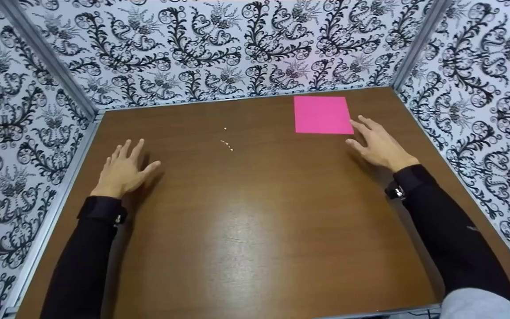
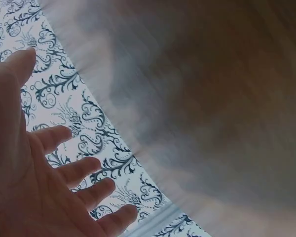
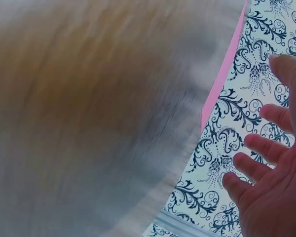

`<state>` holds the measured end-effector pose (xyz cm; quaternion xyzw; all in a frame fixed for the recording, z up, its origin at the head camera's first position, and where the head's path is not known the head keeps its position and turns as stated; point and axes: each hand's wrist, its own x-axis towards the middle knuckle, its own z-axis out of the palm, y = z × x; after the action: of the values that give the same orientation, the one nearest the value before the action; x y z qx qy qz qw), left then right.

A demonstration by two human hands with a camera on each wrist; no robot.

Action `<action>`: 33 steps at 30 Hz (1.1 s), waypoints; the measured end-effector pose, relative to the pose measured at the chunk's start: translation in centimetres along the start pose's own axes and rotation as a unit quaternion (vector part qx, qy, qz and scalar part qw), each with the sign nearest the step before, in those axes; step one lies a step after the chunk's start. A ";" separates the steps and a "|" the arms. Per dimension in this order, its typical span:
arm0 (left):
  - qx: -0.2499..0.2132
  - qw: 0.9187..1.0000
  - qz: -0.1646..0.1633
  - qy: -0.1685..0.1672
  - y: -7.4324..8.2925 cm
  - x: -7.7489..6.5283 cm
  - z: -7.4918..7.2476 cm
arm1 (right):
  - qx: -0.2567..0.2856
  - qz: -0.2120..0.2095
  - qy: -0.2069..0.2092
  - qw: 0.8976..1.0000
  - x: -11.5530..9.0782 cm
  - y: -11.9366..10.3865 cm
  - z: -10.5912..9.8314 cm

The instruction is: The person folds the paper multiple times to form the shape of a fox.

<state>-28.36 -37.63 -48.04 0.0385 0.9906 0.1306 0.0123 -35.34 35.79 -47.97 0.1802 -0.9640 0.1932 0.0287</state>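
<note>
My left hand (image 1: pixel 121 173) is over the left part of the brown table, fingers spread and nothing held. In the left wrist view the palm of that hand (image 2: pixel 44 182) shows bare, its fingers apart. On the right side my right hand (image 1: pixel 380 145) is beside a bright pink square sheet (image 1: pixel 323 115), its fingertips by the sheet's right edge; whether they touch it I cannot tell. The right wrist view shows the right hand (image 3: pixel 271 158) with fingers spread and nothing in it. A thin strip of the pink sheet (image 3: pixel 221 84) appears there too.
The brown tabletop (image 1: pixel 246 199) carries a few small pale specks (image 1: pixel 227 144) left of the sheet. Walls with a black-and-white scroll pattern (image 1: pixel 210 48) stand behind and on both sides. Grey metal posts (image 1: pixel 419 40) mark the back corners.
</note>
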 end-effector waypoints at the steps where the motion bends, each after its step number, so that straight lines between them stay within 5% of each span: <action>1: 0.002 1.000 0.003 0.001 0.3 0.1 0.1 | 0.000 -0.003 0.003 1.000 0.1 0.0 0.0; 17: 0.001 0.999 0.032 0.010 5.2 1.3 0.5 | -0.007 -0.039 0.001 0.999 3.9 -1.2 1.2; 33: 0.005 0.999 0.044 0.010 7.8 2.1 1.5 | -0.021 -0.035 -0.052 0.998 6.8 -1.9 2.7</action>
<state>-29.85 -29.55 -47.49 0.0811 0.9886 0.1268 -0.0031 -40.99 30.85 -48.97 0.2231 -0.9612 0.1622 -0.0106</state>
